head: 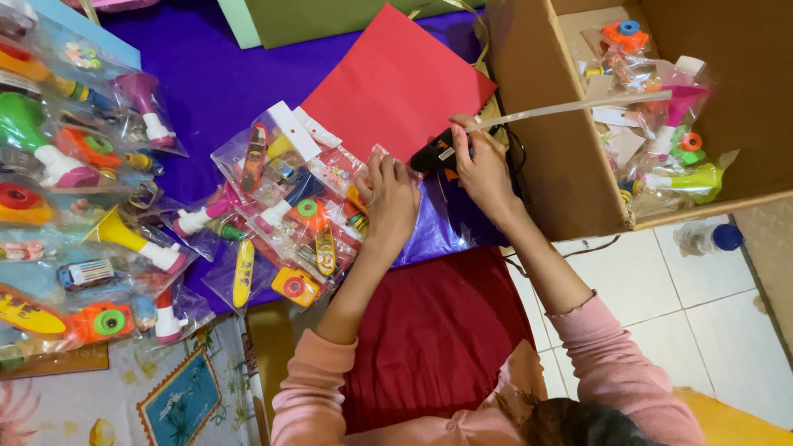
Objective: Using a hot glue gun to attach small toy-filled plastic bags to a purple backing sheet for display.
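Near the frame's middle, the left hand (390, 201) presses a clear plastic toy packet (330, 194) while the right hand (481, 165) grips a black glue gun (436, 153).

Bright, even light (edges slightly soft)

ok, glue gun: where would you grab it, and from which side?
By the black body at the rear, where the right hand holds the glue gun now. Come from the right: the nozzle points left at the toy bags and the glue stick juts right.
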